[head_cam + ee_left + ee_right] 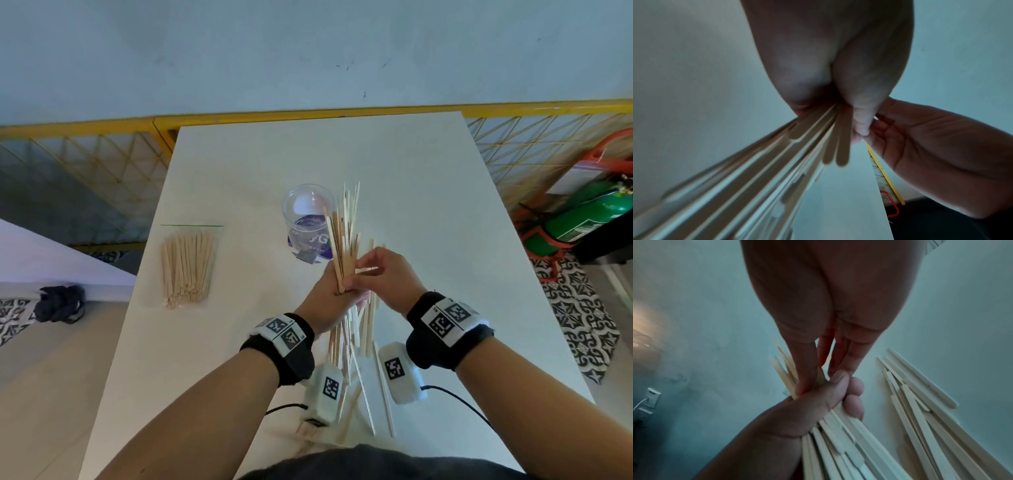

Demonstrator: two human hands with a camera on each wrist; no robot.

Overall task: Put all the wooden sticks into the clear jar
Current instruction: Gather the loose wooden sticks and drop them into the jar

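My left hand [337,291] grips a fanned bundle of wooden sticks [344,240], held upright just right of the clear jar [307,212], which stands open on the white table [411,205]. The right hand [363,270] meets the bundle from the right and pinches sticks in it. In the right wrist view its thumb and fingers [805,378] close on a stick above the left hand [818,410]. The left wrist view shows the bundle [797,154] leaving the left hand [838,89], with the right hand [931,146] beside it. Loose sticks [366,329] lie on the table below my hands.
A clear zip bag full of more sticks [188,267] lies on the table's left side. More loose sticks [920,402] spread near the front edge. A yellow mesh fence [102,161] runs behind the table. A green cylinder [589,216] lies on the floor to the right.
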